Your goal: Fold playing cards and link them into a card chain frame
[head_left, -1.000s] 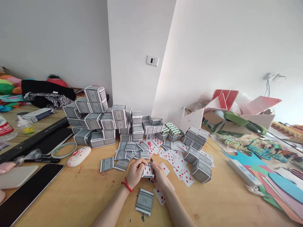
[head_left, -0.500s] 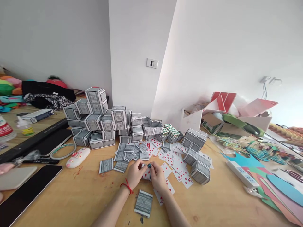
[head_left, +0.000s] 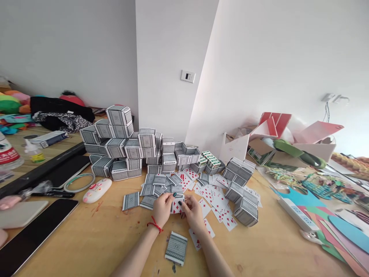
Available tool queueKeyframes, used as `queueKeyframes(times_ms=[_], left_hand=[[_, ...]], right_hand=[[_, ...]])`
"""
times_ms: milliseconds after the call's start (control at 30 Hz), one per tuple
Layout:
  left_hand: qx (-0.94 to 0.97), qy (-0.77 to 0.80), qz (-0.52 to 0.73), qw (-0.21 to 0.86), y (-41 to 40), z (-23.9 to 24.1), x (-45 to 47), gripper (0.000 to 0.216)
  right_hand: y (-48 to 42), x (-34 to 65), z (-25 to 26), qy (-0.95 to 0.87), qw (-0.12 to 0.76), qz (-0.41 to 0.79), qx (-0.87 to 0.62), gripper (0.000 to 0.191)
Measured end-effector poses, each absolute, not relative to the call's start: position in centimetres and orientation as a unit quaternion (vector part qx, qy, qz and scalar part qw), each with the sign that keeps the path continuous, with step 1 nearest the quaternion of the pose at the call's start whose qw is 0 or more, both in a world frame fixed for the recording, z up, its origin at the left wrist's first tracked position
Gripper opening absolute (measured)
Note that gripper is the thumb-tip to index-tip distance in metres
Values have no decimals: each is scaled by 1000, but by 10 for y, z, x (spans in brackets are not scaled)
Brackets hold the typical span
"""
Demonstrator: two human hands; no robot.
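Observation:
My left hand (head_left: 162, 209) and my right hand (head_left: 193, 213) meet over the wooden table (head_left: 100, 238), both pinching one red-suited playing card (head_left: 176, 206) between the fingertips. A red string bracelet circles my left wrist. Loose cards (head_left: 215, 200) lie face up just right of my hands, and folded face-down cards (head_left: 161, 184) lie just beyond them. One folded card piece (head_left: 176, 248) rests between my forearms. Behind stands a stacked wall of card boxes (head_left: 121, 144).
Dark tablets (head_left: 31, 234) and a white mouse-like object (head_left: 96, 190) lie at the left. More card boxes (head_left: 243, 200) sit at the right. A white power strip (head_left: 296, 213), coloured paper (head_left: 343, 231) and open cardboard boxes (head_left: 288, 142) fill the right side.
My hands stay together on the card and have shifted slightly; the fingers have reworked their grip. The view has drifted a little.

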State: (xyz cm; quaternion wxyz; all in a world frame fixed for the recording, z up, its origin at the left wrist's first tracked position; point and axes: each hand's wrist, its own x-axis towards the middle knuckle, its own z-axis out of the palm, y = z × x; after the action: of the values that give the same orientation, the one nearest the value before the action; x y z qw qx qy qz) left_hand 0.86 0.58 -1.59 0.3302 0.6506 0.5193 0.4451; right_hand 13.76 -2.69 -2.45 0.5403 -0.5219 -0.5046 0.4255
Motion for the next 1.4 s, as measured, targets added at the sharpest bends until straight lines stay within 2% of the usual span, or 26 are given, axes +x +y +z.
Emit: queueKeyframes(times_ms=[100,233,367,533,733,867,967,1200,1400], left_hand=[[662,505,460,308,8,-19,4,25],[712,449,455,291,8,-20,3,24],[727,434,456,273,9,-20,3,23],[701,446,453,324,10,-20,1,21],[625,422,473,454,13,-19,2,22],[598,401,483,499,10,-18,6,24],[627,405,486,456,6,-16,8,18],[724,379,510,269,0,-11,7,2],[732,373,515,242,-4,-7,8,2]], right_hand=[[-25,137,-32,-500,540,414,-535,40],[-26,138,-33,-518,543,365,-552,41],[-29,140,-28,-524,540,390,-531,39],[-28,146,-24,-483,543,481,-490,37],[-30,146,-18,-364,585,616,-382,26],[-35,139,-12,-314,554,714,-291,25],[-36,137,-11,-287,538,748,-264,27],[-30,142,-17,-232,525,772,-272,33],[-28,147,-16,-190,504,797,-274,35]])
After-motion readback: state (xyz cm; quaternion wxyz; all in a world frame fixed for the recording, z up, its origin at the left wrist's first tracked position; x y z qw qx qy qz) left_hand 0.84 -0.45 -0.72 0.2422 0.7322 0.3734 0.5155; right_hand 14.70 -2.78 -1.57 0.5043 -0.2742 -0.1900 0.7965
